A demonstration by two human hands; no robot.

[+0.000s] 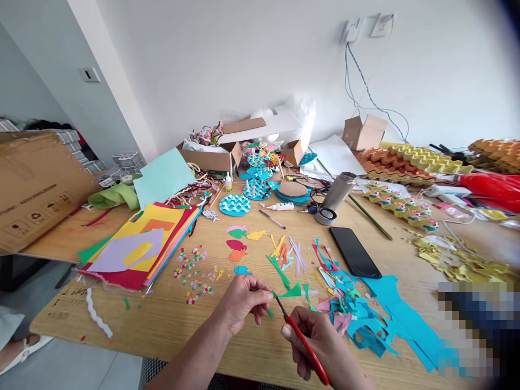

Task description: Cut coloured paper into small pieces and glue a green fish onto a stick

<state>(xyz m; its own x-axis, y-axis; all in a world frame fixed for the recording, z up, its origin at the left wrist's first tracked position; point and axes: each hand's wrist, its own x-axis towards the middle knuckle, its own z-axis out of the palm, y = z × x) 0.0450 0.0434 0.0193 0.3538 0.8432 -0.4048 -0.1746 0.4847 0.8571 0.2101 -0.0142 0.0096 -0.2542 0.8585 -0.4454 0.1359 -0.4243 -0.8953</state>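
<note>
- Two hands worked close together above the near part of the tabletop (pixel 162 333): the left hand (pixel 246 299) had thumb and forefinger pinched together on a small green bit (pixel 273 294), and the right hand (pixel 314 338) was closed around the red handles of the scissors (pixel 304 346).
- The green bit sat right at the scissors' tips, just beside the left fingertips, so short snips with the tips seemed wiser than a full, deep stroke.
- A steady right hand, with the left turning the bit into the blades, looked the better way to keep an edge smooth.
- The pinch needed to be firm but light, since thin paper could crease, and the fingers had to stay behind the cutting line.
- Small offcuts were best kept apart from the paper fish (pixel 255 235) and the coloured dots (pixel 194 297), both of which lay beyond or to the left of the hands.
- Most of the green bit was hidden by the left fingers; its shape and any cut in it could not be made out.
- How wide the blades stood was hard to tell, and the right fingers covered much of the handles.
- A green scrap (pixel 294 291) lay behind the blades; whether it touched them was unclear.
- Both forearms were cut off below, and a pixelated patch (pixel 479 325) masked whatever was at lower right.
</note>
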